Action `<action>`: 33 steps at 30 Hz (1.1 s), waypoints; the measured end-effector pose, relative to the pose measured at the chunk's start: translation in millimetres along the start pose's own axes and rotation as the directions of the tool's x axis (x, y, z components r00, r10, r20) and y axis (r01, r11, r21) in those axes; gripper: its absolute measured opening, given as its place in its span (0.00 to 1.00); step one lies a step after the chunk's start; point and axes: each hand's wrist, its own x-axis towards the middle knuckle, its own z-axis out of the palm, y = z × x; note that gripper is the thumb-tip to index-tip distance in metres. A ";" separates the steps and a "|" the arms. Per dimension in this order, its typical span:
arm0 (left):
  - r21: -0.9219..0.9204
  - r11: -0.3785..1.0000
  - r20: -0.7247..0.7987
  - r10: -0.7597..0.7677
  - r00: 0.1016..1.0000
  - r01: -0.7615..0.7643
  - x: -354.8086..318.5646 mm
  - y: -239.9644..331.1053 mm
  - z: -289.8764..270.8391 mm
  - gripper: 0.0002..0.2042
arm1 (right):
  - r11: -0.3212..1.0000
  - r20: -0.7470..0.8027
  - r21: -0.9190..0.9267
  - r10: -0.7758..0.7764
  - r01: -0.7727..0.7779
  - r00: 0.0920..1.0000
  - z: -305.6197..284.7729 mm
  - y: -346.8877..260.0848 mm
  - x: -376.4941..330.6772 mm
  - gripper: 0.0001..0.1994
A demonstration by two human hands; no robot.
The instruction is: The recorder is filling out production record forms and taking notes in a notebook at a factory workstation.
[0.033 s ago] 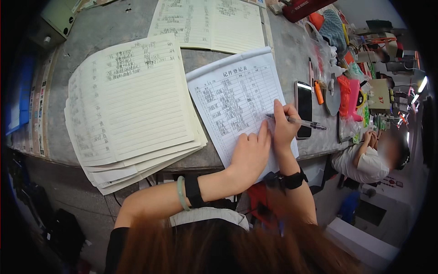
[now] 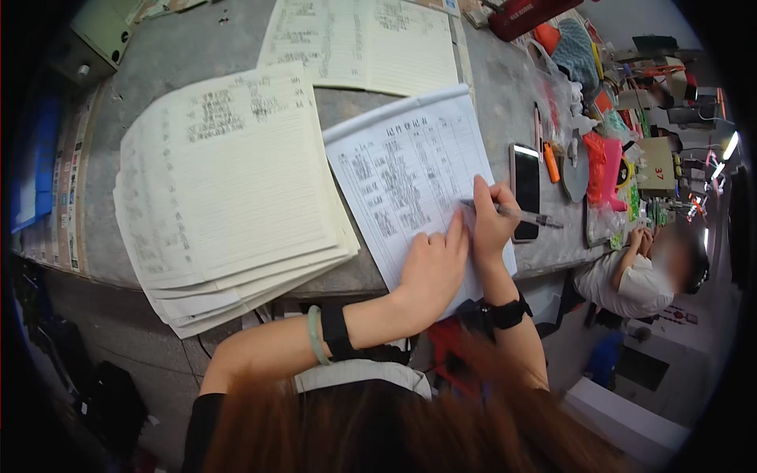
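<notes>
My right hand (image 2: 491,225) grips a clear-barrelled pen (image 2: 542,219), its tip down at a white printed form (image 2: 471,150) with a table and rows of dark handwriting. My left hand (image 2: 434,272) lies on the lower part of the same form, index finger stretched toward the pen tip. The form belongs to a pad whose top pages are folded back. To its left rests a thick stack of lined, handwritten notebook pages (image 2: 260,189), hanging over the table's near edge. A dark-screened phone (image 2: 526,185) lies just right of my right hand.
Another open lined notebook (image 2: 410,47) lies farther back on the grey table (image 2: 189,47). Along the right are an orange marker (image 2: 550,162), plastic bags, a red item (image 2: 520,17) and other clutter. A person in a white shirt (image 2: 627,280) sits at the far right.
</notes>
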 end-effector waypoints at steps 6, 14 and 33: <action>-0.012 0.999 0.047 -0.034 0.998 0.034 2.4 1.3 5.0 0.32 | 1.000 -0.008 0.028 0.008 -0.008 1.000 -0.6 1.9 -1.6 0.14; -0.029 0.999 0.003 -0.028 1.000 0.028 5.0 1.0 9.5 0.31 | 0.999 0.011 0.044 0.005 -0.006 1.000 -2.4 4.8 -0.3 0.15; -0.017 1.000 -0.020 -0.015 1.000 0.014 2.8 -0.1 4.9 0.31 | 0.997 0.009 0.074 0.023 -0.023 1.000 -2.3 4.4 -0.7 0.14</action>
